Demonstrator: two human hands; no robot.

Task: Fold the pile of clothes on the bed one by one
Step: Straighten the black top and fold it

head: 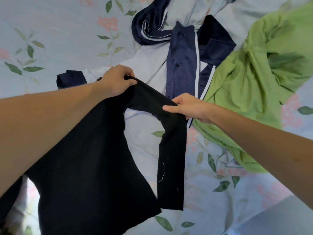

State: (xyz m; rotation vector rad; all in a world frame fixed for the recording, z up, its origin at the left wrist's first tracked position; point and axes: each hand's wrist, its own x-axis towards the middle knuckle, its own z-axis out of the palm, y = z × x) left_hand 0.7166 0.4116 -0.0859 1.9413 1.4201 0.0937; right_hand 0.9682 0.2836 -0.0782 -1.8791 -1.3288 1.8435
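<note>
Head camera view, looking down over two bare forearms at a bed covered by a pale blue sheet (59, 31) printed with pink flowers and green leaves. Both hands hold a black garment (88, 167) up above the sheet. The left hand (116, 80) grips one upper edge of the black cloth, fingers curled over the top of the fabric and thumb underneath. The right hand (188, 107) pinches the cloth a little further right, with the thumb lying flat along the top and the other fingers tucked behind. Between the two hands the fabric stretches in a short band. Below the left hand the main body of the garment hangs down broad and dark toward the bottom of the view. Below the right hand a long narrow sleeve (171, 167) hangs straight, with a thin pale thread stuck to it.

Behind the hands lies the rest of the pile. A white garment (152, 65) is spread flat just beyond the left hand. A navy garment with white stripes (181, 65) lies crumpled across it, partly twisted. A dark navy cuff (71, 78) pokes out near the left wrist. To the right a bright green garment (254, 73) lies bunched, reaching under the right forearm.
</note>
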